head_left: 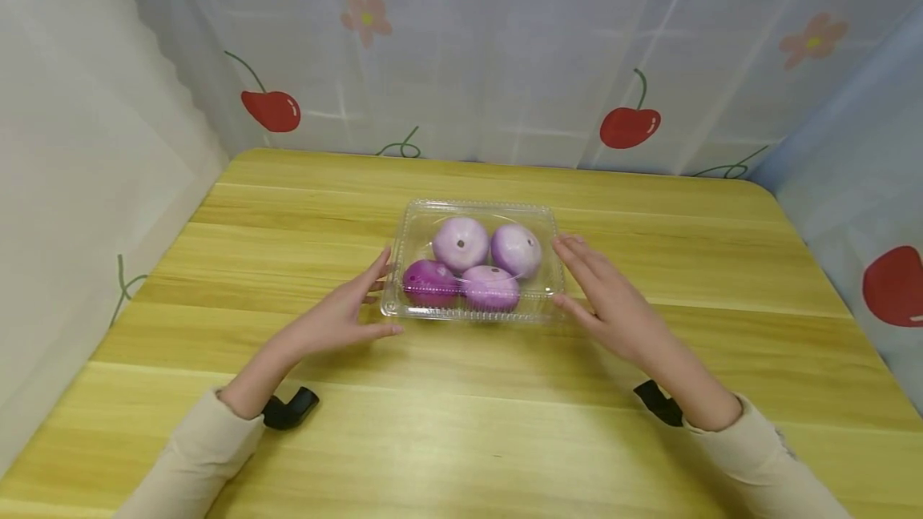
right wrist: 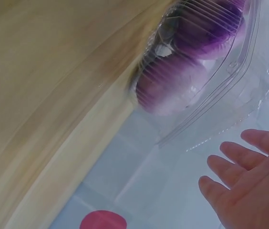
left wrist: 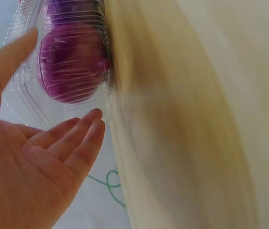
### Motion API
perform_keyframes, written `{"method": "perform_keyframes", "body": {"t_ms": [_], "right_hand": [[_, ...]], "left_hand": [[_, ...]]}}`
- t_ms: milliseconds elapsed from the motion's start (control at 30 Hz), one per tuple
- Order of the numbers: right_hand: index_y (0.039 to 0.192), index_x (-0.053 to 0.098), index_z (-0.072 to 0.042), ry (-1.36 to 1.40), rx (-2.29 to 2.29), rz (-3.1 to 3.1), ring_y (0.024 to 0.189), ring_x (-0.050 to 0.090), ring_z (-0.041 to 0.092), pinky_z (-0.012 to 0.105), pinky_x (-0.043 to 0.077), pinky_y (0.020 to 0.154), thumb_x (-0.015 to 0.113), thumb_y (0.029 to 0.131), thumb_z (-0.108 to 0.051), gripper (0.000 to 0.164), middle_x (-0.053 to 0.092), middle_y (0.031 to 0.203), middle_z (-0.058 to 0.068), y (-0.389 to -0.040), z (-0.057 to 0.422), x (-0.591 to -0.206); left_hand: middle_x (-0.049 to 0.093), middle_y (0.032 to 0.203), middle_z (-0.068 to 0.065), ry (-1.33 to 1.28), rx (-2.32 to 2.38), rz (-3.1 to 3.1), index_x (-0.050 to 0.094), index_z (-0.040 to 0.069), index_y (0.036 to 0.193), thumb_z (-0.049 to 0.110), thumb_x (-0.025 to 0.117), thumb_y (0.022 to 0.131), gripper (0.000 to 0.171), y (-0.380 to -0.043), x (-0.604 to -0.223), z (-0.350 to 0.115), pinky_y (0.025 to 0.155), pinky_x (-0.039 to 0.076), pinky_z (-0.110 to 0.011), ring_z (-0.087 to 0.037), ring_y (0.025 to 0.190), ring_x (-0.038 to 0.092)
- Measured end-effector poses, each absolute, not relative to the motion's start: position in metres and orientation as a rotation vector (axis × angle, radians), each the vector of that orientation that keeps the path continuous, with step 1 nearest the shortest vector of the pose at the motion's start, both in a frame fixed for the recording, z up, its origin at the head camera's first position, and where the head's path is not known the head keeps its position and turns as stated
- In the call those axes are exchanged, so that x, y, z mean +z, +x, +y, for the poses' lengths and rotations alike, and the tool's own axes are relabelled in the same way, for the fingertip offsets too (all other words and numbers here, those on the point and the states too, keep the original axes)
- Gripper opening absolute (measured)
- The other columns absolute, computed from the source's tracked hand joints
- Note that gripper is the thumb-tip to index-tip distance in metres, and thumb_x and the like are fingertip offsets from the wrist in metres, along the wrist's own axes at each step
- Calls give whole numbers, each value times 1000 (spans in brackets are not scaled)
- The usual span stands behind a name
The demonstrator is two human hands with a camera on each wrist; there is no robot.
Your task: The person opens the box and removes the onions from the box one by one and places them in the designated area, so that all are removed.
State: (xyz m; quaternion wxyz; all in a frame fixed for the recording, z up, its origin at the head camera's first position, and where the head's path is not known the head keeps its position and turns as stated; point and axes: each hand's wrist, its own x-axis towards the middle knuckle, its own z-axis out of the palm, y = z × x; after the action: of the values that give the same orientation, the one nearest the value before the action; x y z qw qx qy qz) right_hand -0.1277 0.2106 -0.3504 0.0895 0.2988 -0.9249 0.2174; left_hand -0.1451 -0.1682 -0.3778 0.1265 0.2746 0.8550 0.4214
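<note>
Box (head_left: 447, 314) of clear plastic, apparently closed, sits around the middle of the bench (head_left: 461, 431), with 4 purple onions (head_left: 461, 245) inside, the darkest at 8 o'clock. It should feel moderately weighty, its thin walls smooth and apt to flex, its load liable to roll; holding both short sides low, near the base, would support it best. The left hand (head_left: 332, 322) is at 8 o'clock, the right hand (head_left: 607, 307) between 3 and 4 o'clock; both hands are unclenched, fingers extended, grasping nothing, though I cannot tell whether fingertips touch the walls. At 12 o'clock hangs a cherry-print curtain (head_left: 469, 62).
</note>
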Motion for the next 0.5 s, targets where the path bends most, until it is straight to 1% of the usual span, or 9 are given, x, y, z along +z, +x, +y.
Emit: {"method": "perform_keyframes", "body": {"t_ms": [233,400,500], "right_hand": [[146,31,-5,939,628,-2672,136,22,31,48,21,108,62,91,-25,66,30,147,15,-129,201,-351],[145,32,-5,978,611,-2638,135,25,32,48,20,109,65,89,-22,67,32,146,16,-129,193,-352],[144,34,-4,1031,608,-2587,133,29,33,48,21,108,60,93,-27,62,35,145,16,-130,189,-352]], "left_hand": [[37,140,-22,698,1367,2384,5,6,150,21,66,89,88,-145,-382,-170,95,43,-41,-34,115,49],[45,128,-19,653,1466,2282,9,6,150,16,63,91,81,-144,-385,-172,93,45,-38,-31,107,53],[47,123,-20,616,1545,2194,9,5,150,12,60,93,77,-143,-385,-173,90,48,-37,-31,104,55]]}}
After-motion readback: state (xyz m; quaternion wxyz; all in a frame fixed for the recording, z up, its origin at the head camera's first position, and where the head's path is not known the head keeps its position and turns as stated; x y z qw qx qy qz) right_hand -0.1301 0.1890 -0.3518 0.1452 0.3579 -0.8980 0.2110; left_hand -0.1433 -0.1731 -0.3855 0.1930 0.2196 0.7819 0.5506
